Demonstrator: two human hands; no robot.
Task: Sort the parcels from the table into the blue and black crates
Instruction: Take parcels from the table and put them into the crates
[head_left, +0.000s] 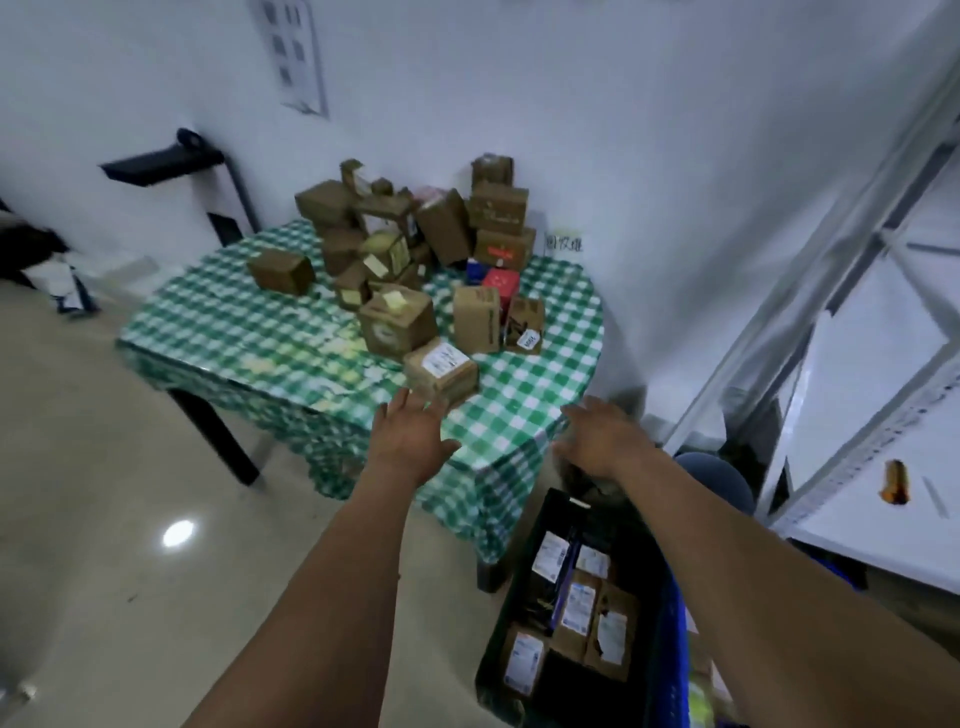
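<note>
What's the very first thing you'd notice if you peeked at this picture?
A jumbled pile of brown boxes sits on a green checked table, in the middle against the white wall. From below, the left hand and the right hand reach toward it, both empty with fingers spread. At the lower right, a black crate on the floor holds labelled parcels.

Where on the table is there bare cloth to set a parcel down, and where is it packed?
Bare: the left front of the table, bordered by the lone brown box behind and the labelled parcel on its right; also the right front corner past that parcel. Crowded: the parcel pile against the wall.
</note>
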